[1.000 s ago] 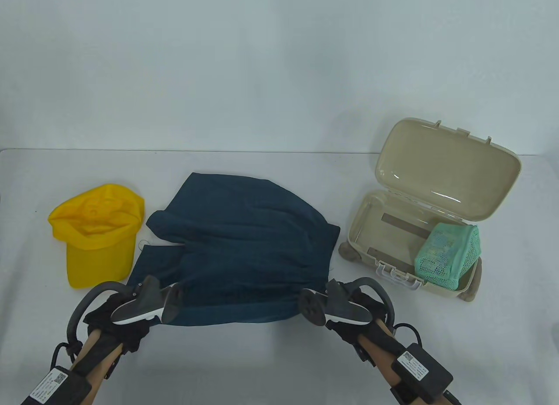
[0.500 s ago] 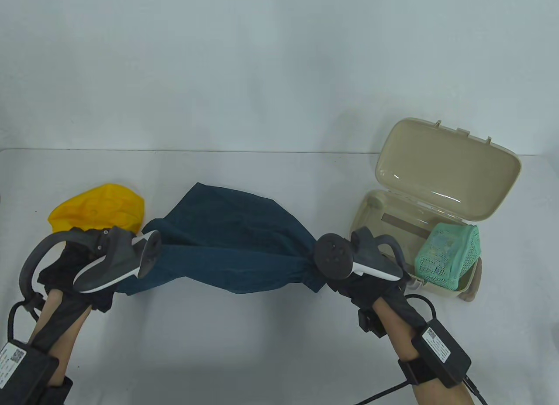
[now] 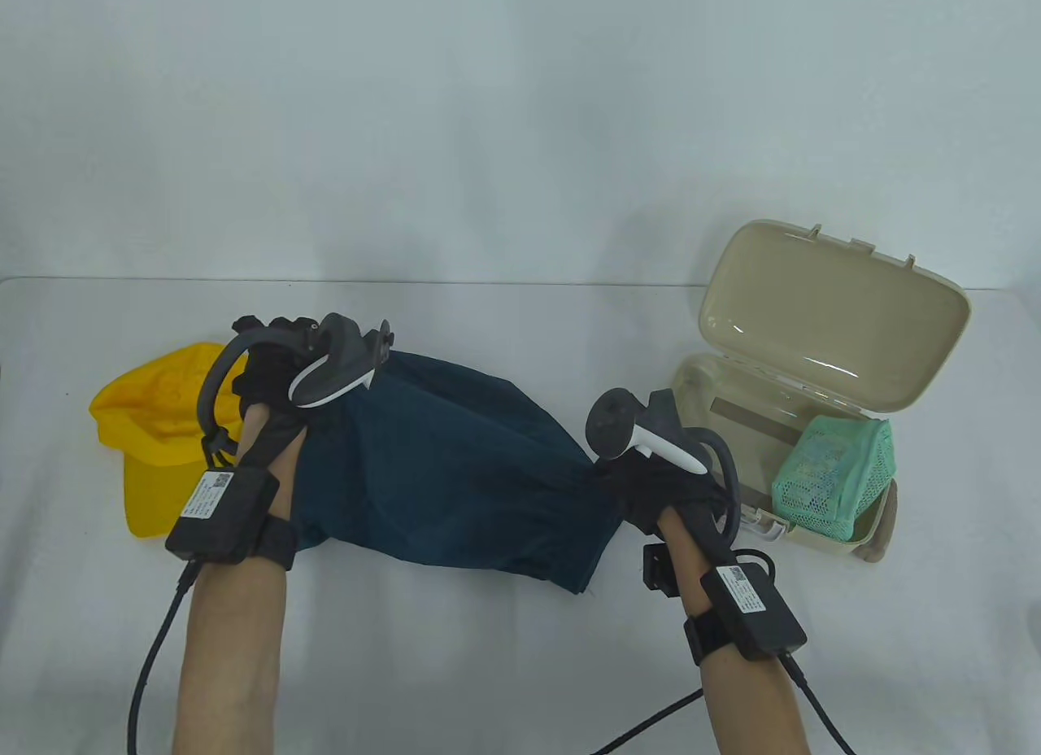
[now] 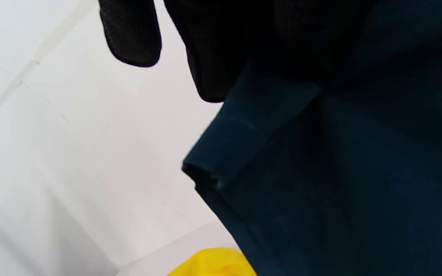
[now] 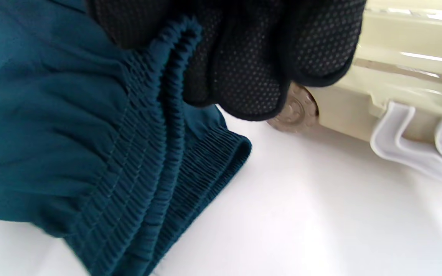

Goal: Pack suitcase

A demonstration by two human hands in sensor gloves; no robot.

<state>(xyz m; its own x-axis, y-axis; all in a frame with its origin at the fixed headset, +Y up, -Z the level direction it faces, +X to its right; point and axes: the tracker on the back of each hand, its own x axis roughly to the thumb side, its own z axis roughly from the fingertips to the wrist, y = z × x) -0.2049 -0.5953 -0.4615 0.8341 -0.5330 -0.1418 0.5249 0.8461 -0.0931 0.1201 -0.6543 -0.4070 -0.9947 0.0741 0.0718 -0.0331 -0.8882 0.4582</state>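
Left of centre: left hand (image 3: 272, 373) pinching hem of dark blue shorts (image 3: 455, 462), folding it across; carry corner over squarely. Mid-frame: shorts draped on worktop (image 3: 504, 649). Right of centre: right hand (image 3: 651, 495) clamped on bunched waistband; keep taut. Far right: open suitcase (image 3: 821, 535), waiting.

A recording studio setup (bare white table (image 3: 520, 641), plain white backdrop (image 3: 520, 120)).

Table (image 3: 504, 665): white surface, plain pale wall (image 3: 488, 120) behind its far edge. Black cables (image 3: 642, 726) trail over near edge.
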